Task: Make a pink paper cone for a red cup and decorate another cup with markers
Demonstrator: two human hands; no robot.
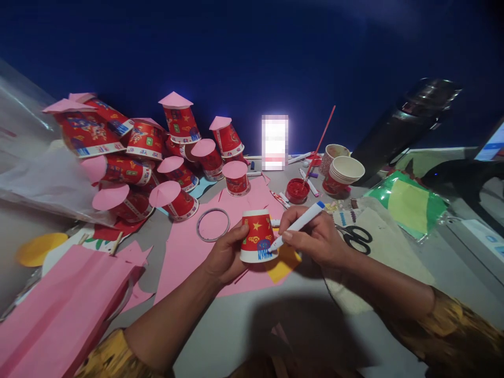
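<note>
gold-and-brown sleeves [457, 331] enter at the lower corners, partly cut off, and the bare forearms slant inward and forward from them. the left hand [226, 254] is clamped on one side of a red paper cup [255, 228], its thumb against the left face and the other fingers mostly hidden. the cup is upside down, wide rim lowest, held over pink paper [181, 262] on the grey desk [212, 336]. the right hand [317, 236] pinches a white marker [303, 223], thumb and fingers together on the barrel, the blue end pointing up and right. its tip is at blue strokes near the cup's rim; whether it presses on the surface is hard to make out. yellow paper [283, 265] shows below, partly covered. beyond the left hand lies a pale ring [212, 240]; black-handled scissors [352, 236] sit just beside the right hand. farther back, red cups topped with pink cones [179, 123] overlap too much to count, and a red pot [297, 193] stands near stacked cups [346, 169]. behind, a blurred-out bright screen [274, 142] stands before a dark blue wall [236, 47].
</note>
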